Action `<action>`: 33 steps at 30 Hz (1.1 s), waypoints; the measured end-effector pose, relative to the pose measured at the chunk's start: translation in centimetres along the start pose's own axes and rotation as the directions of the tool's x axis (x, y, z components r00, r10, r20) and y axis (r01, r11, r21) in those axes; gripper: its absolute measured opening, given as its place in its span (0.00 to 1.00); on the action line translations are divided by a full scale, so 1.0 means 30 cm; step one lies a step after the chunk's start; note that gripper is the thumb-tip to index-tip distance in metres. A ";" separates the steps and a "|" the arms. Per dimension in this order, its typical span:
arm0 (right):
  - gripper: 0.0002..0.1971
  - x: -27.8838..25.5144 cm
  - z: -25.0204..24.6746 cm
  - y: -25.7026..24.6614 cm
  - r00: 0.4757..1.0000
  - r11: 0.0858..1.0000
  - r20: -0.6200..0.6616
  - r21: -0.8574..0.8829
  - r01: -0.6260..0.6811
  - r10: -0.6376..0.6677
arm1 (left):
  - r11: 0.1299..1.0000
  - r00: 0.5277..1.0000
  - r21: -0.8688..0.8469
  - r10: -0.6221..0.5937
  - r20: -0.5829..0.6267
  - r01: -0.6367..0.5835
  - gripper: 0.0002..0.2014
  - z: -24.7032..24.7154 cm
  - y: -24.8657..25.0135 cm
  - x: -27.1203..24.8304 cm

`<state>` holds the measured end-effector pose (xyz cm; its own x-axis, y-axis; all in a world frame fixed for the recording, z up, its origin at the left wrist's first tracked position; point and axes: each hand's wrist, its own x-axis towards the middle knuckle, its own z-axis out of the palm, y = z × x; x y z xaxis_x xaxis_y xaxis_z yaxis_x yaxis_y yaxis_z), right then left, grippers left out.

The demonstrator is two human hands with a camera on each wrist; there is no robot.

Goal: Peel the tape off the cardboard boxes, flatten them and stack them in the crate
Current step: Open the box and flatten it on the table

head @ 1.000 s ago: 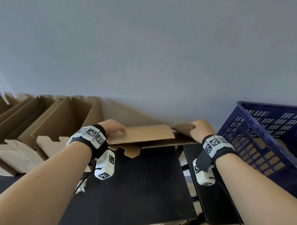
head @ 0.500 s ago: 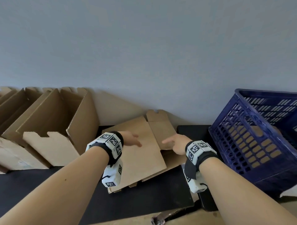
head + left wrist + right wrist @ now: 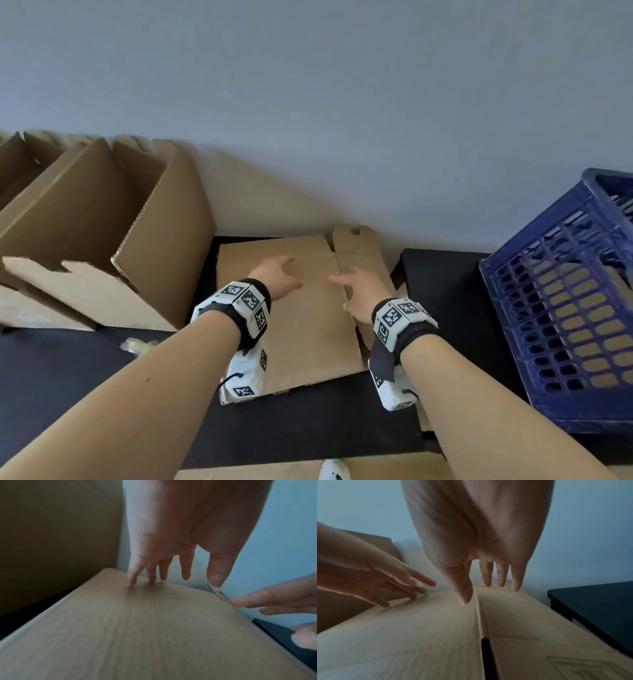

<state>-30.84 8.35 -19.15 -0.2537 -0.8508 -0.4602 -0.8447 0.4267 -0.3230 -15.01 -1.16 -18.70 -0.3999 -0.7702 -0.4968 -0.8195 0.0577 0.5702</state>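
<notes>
A flattened cardboard box [image 3: 308, 329] lies on the black table [image 3: 308, 431] against the wall, one notched flap [image 3: 356, 236] pointing at the wall. My left hand [image 3: 277, 277] hovers over its middle with fingers straight; in the left wrist view the fingertips [image 3: 132, 584] touch the cardboard [image 3: 137, 628]. My right hand [image 3: 356, 291] is spread above the fold line [image 3: 478, 608] on the box's right side [image 3: 513, 615], holding nothing. The blue plastic crate [image 3: 561, 308] stands at the right with flat cardboard inside.
Several open, upright cardboard boxes [image 3: 113, 233] lean along the wall at the left. A crumpled bit of tape [image 3: 137, 346] lies on the table in front of them. A second black surface [image 3: 445, 284] sits under the crate. More cardboard [image 3: 267, 471] shows at the bottom edge.
The cardboard, held raised at both ends a second ago, now lies flat on the table. Both hands have let go and hover open over it.
</notes>
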 end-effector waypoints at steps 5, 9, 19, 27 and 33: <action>0.33 0.097 0.056 0.007 0.998 1.000 0.061 0.011 -0.013 0.012 | 0.995 0.995 0.000 -0.095 0.011 0.095 0.31 0.040 -0.045 0.080; 0.35 0.154 0.077 0.016 0.992 0.998 0.117 0.040 -0.042 0.037 | 0.985 0.986 -0.034 -0.166 0.027 0.167 0.31 0.063 -0.075 0.143; 0.33 0.188 0.106 0.044 0.999 0.983 0.009 0.176 -0.048 0.048 | 0.970 0.970 -0.024 -0.243 0.013 0.243 0.33 0.069 -0.122 0.248; 0.33 0.210 0.117 0.050 0.998 0.985 -0.014 0.167 -0.051 0.055 | 0.971 0.974 -0.078 -0.223 0.027 0.224 0.32 0.061 -0.132 0.230; 0.34 0.180 0.144 0.066 1.000 0.988 -0.008 0.152 -0.016 0.017 | 0.968 0.990 -0.207 -0.138 0.017 0.139 0.30 0.062 -0.165 0.147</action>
<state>-31.86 5.91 -25.84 -0.2722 -0.8456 -0.4591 -0.7592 0.4819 -0.4375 -13.48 -3.67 -24.92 -0.2900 -0.7597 -0.5820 -0.7639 -0.1826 0.6190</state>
